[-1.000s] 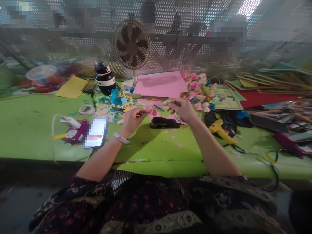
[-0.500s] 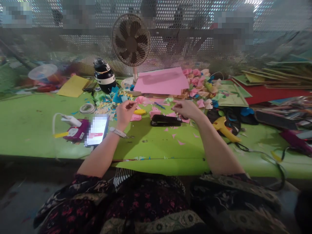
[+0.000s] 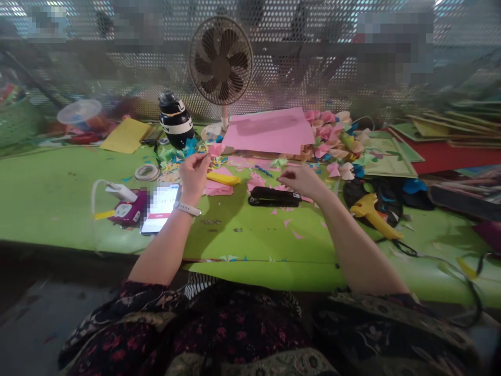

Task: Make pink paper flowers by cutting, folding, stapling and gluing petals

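My left hand [image 3: 194, 175] is raised above the green table [image 3: 58, 193], with its fingers pinched on a small pink paper piece [image 3: 215, 150]. My right hand [image 3: 302, 181] rests low just behind the black stapler [image 3: 274, 197], fingers curled over pink scraps; what it holds, if anything, I cannot make out. A yellow cutter [image 3: 223, 179] lies on pink paper between the two hands. A large pink sheet [image 3: 270, 130] lies behind them.
A phone [image 3: 160, 207] and a purple charger [image 3: 125, 211] lie at the left. A tape roll [image 3: 147, 172], a dark bottle [image 3: 175, 122] and a fan [image 3: 221, 57] stand behind. A yellow glue gun [image 3: 373, 216] and folded paper flowers [image 3: 332, 138] sit at the right.
My left hand has risen and moved left with a pink paper piece, leaving the yellow cutter on the table. My right hand has dropped toward the stapler.
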### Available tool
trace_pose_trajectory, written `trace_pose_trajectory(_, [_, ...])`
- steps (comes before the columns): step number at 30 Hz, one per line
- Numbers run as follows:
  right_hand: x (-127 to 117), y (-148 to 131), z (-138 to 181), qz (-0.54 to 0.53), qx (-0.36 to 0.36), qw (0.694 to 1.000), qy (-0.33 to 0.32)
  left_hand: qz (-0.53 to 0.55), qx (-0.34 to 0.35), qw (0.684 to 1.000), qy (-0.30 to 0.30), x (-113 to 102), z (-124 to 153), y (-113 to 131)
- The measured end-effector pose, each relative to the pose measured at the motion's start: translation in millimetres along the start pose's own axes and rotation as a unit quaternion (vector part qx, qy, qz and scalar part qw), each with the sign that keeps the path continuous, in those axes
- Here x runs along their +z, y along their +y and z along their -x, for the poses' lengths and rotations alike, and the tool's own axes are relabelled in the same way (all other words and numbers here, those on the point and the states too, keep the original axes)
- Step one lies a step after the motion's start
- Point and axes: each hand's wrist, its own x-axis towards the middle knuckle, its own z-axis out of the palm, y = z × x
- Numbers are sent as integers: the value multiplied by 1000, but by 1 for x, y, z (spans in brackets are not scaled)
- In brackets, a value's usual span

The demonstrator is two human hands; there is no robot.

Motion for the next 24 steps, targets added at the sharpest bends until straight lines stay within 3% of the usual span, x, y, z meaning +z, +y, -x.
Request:
trace_pose_trajectory(3, [2, -5, -2, -51, 13, 998, -19, 3, -22, 1000, -16, 2, 2, -4])
trace_pose_trajectory(7, [4, -14, -15, -22, -3, 998, -58, 10, -40, 998, -49, 5, 7, -9])
trace_pose_trajectory(10, [9, -20, -30, -1, -9, 996, -85, -12, -21, 997, -67, 6, 12, -11])
trace_pose_trajectory(14, [18, -25, -45, -16, 39, 994, -98, -66, 12, 994, -87, 5, 16, -11])
trace_pose_trajectory(18, [25, -27, -50, -93, 71, 984, -132, -87, 30, 991, -95, 4, 18, -8])
trace_pose_trajectory(24, [28, -17, -50, -195, 18, 970, -145, -93, 40, 990, -96, 6, 20, -8])
